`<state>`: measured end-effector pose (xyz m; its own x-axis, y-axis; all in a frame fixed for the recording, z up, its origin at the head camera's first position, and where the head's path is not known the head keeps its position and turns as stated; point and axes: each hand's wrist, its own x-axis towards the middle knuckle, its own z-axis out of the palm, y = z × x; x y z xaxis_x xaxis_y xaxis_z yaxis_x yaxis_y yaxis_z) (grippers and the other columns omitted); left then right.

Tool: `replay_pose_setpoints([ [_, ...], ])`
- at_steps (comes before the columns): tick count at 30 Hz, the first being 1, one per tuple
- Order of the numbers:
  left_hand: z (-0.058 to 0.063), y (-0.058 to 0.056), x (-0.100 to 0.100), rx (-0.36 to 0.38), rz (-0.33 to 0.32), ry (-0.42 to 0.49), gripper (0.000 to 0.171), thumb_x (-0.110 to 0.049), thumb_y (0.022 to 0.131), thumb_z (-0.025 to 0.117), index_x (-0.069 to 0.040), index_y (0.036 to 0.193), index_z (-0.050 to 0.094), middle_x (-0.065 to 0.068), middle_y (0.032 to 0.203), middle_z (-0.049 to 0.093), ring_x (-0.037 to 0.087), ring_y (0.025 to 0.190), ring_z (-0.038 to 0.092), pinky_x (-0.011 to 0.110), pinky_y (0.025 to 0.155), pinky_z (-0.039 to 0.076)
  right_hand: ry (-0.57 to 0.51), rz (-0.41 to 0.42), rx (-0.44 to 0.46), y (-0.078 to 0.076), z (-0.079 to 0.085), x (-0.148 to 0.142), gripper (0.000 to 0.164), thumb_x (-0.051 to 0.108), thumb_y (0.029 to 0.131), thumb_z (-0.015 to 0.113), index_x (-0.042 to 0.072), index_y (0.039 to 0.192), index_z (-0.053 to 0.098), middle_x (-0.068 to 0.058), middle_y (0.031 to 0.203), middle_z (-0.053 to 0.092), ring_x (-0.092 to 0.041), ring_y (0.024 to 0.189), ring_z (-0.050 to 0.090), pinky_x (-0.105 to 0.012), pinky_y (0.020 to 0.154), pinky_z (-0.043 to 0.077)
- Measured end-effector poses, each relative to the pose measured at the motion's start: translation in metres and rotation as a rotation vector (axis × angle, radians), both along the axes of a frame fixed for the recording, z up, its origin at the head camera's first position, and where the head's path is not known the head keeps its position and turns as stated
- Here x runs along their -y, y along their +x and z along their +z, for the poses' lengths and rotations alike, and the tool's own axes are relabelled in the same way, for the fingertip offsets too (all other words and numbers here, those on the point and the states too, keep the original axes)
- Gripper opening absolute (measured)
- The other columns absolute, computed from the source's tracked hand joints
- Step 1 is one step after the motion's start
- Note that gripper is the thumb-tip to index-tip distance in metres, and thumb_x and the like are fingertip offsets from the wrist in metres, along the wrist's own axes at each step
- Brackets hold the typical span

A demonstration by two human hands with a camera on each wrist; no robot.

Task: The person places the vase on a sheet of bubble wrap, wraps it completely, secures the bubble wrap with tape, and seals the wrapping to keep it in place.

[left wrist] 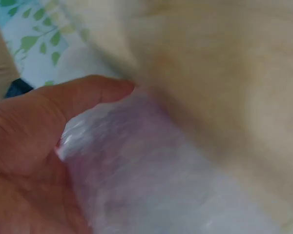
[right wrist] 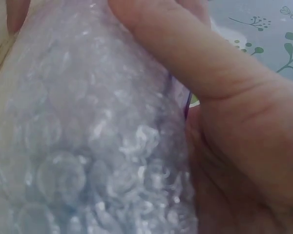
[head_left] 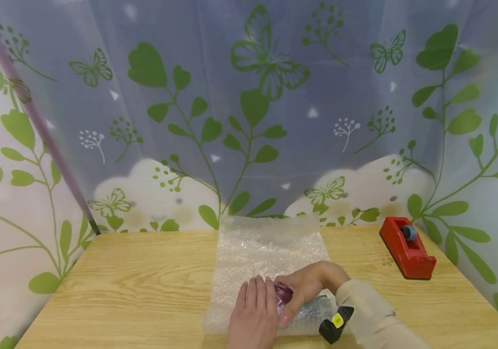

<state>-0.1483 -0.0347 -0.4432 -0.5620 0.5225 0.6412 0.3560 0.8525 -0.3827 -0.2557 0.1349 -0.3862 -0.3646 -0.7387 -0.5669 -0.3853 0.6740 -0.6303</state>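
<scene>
A shiny purple thing (head_left: 282, 296) lies on the near part of a sheet of clear bubble wrap (head_left: 271, 247), partly covered by a fold of it; its kind cannot be told. My left hand (head_left: 254, 310) holds the folded wrap from the left, fingers long across it. In the left wrist view the left thumb (left wrist: 95, 95) lies along the wrap's edge, with purple showing through. From the right, my right hand (head_left: 307, 291) grips the purple thing and the wrap over it. The right wrist view shows the right thumb (right wrist: 185, 51) pressing on the bubbled layer.
A red tape dispenser (head_left: 408, 249) with a small roll of tape stands at the right back of the wooden table (head_left: 144, 281). The wrap's far end reaches the curtain (head_left: 179, 145) printed with leaves and butterflies behind the table.
</scene>
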Motion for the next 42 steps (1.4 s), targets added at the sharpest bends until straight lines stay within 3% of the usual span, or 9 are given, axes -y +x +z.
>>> replay_pose_setpoints([
  [4,-0.007,-0.008,0.0,-0.102,-0.029,0.076,0.043,-0.01,0.098,0.02,0.005,0.11,0.059,0.015,0.095,0.061,0.026,0.087,0.06,0.037,0.084,0.05,0.004,-0.009,0.009,0.0,-0.001,0.001,0.062,0.048,0.079,0.073,0.016,0.123,0.044,0.009,0.107,0.048,-0.001,0.099,0.046,-0.021,0.086,0.04],
  [6,-0.007,-0.01,0.001,-0.072,-0.036,0.068,0.037,-0.008,0.096,0.027,0.004,0.11,0.058,0.014,0.095,0.059,0.025,0.088,0.059,0.036,0.085,0.05,0.015,-0.018,0.004,-0.001,0.0,0.002,0.059,0.047,0.079,0.073,0.017,0.122,0.046,0.01,0.107,0.05,-0.002,0.099,0.047,-0.021,0.087,0.039],
  [8,-0.006,-0.01,0.003,0.009,-0.037,0.042,0.031,-0.009,0.089,0.044,0.005,0.114,0.057,0.013,0.097,0.058,0.024,0.09,0.057,0.035,0.089,0.048,0.028,-0.035,-0.001,-0.002,0.0,0.001,0.056,0.046,0.079,0.073,0.019,0.12,0.048,0.01,0.105,0.051,-0.002,0.097,0.048,-0.022,0.087,0.04],
  [11,-0.004,-0.01,0.005,0.156,-0.03,0.007,0.063,-0.02,0.067,0.072,0.005,0.121,0.052,0.012,0.103,0.054,0.023,0.096,0.054,0.035,0.096,0.043,0.036,-0.025,-0.017,-0.002,0.001,0.002,0.06,0.046,0.079,0.073,0.018,0.125,0.047,0.012,0.111,0.05,-0.002,0.103,0.047,-0.021,0.092,0.039],
  [14,-0.002,-0.012,0.008,0.235,-0.039,0.009,0.089,-0.03,0.048,0.084,0.005,0.122,0.051,0.01,0.103,0.053,0.022,0.096,0.052,0.034,0.099,0.04,0.046,-0.02,-0.027,-0.003,0.001,0.003,0.066,0.048,0.079,0.073,0.016,0.129,0.046,0.013,0.114,0.05,-0.002,0.106,0.047,-0.022,0.094,0.038],
  [23,0.0,-0.019,0.014,0.314,-0.091,0.038,0.085,-0.039,0.046,0.084,-0.001,0.114,0.052,0.005,0.095,0.051,0.018,0.086,0.05,0.032,0.091,0.044,0.03,0.004,0.06,-0.009,0.0,0.005,0.064,0.047,0.081,0.071,0.016,0.13,0.043,0.013,0.116,0.051,0.0,0.105,0.048,-0.021,0.094,0.038],
  [31,-0.002,-0.02,0.015,0.319,-0.113,0.073,0.081,-0.036,0.045,0.083,0.0,0.111,0.051,0.009,0.097,0.056,0.023,0.095,0.057,0.034,0.095,0.044,0.018,0.035,0.113,-0.012,-0.002,0.007,0.069,0.049,0.081,0.07,0.017,0.134,0.041,0.014,0.12,0.049,0.0,0.11,0.046,-0.022,0.096,0.036],
  [42,-0.001,-0.016,0.017,0.354,-0.119,0.101,0.079,-0.034,0.045,0.08,0.0,0.11,0.051,0.005,0.086,0.055,0.018,0.077,0.057,0.03,0.073,0.05,0.011,0.137,0.139,-0.014,-0.001,0.007,0.067,0.051,0.084,0.065,0.015,0.134,0.04,0.017,0.123,0.047,0.002,0.114,0.042,-0.02,0.098,0.034],
])
